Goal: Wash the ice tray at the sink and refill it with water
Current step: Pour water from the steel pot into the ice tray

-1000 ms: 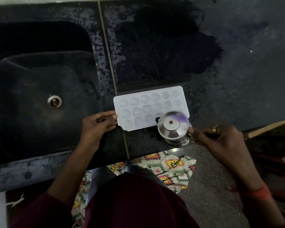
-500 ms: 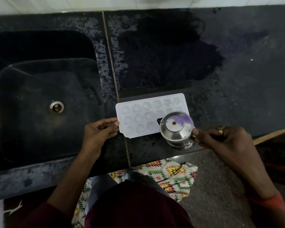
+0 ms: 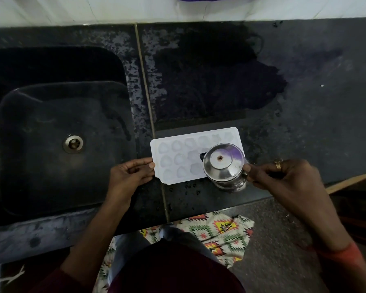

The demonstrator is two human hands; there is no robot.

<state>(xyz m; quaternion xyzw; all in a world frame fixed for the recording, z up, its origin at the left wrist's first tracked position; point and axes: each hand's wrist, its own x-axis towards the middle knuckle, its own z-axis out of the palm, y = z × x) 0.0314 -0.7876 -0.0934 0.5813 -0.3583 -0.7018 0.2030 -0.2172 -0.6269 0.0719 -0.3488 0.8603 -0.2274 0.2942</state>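
Pinched at its left edge by the left hand point(image 3: 131, 174), the ice tray point(image 3: 178, 157) is overhung by a steel jug point(image 3: 222, 163) held in the right hand's point(image 3: 283, 178) grip.

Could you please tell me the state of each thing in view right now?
Ice tray, flat on the counter, cavities up.
Steel jug, lidded, over the tray's right end.
Left hand, pinches the tray's left edge.
Right hand, grips the jug.
Counter, wet in patches.
Sink, drain unplugged.
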